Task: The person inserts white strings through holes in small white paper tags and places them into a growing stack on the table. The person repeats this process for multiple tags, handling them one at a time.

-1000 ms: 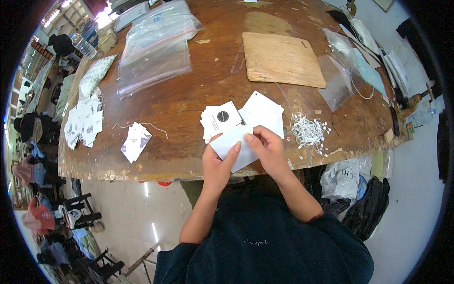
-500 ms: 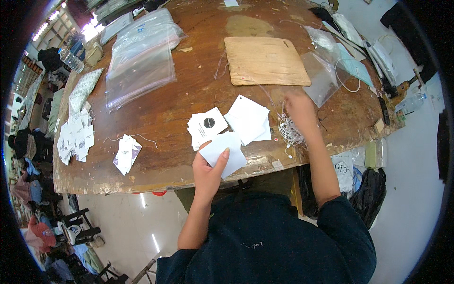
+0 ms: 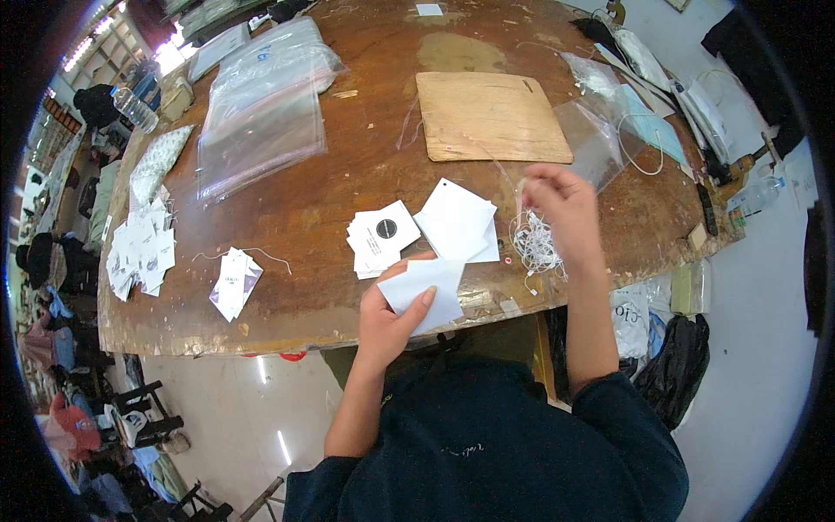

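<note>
White cards are gripped by the left hand at six o'clock; whether strings, at three, are pinched by the curled right hand cannot be told. Strings are best drawn singly.

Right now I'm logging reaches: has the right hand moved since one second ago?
Yes: judged against the wooden board, the right hand has moved rightward and closer, to the white strings.
</note>
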Motion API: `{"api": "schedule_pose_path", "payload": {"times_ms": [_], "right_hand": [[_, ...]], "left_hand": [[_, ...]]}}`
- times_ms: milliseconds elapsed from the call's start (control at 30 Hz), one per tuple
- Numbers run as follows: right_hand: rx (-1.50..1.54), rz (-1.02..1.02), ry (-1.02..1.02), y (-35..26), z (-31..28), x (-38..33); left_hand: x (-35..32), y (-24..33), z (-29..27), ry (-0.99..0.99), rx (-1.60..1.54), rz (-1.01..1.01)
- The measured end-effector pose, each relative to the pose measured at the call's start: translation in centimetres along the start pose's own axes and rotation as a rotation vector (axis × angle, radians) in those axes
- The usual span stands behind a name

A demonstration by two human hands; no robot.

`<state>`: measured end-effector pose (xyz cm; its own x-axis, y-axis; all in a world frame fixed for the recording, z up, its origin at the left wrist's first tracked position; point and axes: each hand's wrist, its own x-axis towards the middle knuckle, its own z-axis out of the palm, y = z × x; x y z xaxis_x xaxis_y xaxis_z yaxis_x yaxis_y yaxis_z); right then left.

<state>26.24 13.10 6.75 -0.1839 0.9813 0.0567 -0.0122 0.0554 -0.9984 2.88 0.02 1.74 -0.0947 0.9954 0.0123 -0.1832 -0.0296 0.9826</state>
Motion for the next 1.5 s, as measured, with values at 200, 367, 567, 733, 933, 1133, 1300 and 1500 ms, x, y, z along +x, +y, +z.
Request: {"api": "schedule_pose_path", "payload": {"times_ms": [200,367,567,733,933,1133,1300,1500], "right_hand": [[-0.470,-0.503,-0.458,0.6,5.3,-1.3],[-0.218,-0.047,-0.391,-0.3,7.3,-2.1],[-0.200,-0.168,-0.668,-1.2,9.0,-2.2],[-0.237,-0.111,-0.609,-1.2,8.3,-1.8],[0.141,0.099,-0.430,-0.3,6.9,-2.2],[-0.041,-0.162,-0.441,2.3,8.5,-4.9],[-0.010,-0.188,-0.635,2.8,8.5,-5.6],[0.888,0.064,-0.271,2.3,8.5,-2.9]], "left_hand": [[0.0,0.3,-1.2,-0.188,0.185,0.258],[-0.2,0.4,-2.4,-0.136,0.203,0.304],[-0.7,-0.1,-2.5,-0.230,0.175,0.180],[-1.6,-0.5,-2.8,-0.202,-0.009,0.003],[-0.8,0.0,-3.6,0.034,0.100,0.270],[-1.1,-0.1,-2.6,-0.204,0.060,0.166],[-1.8,-0.8,-2.8,-0.150,-0.054,0.021],[-3.0,-1.3,-3.0,-0.287,0.200,0.098]]}}
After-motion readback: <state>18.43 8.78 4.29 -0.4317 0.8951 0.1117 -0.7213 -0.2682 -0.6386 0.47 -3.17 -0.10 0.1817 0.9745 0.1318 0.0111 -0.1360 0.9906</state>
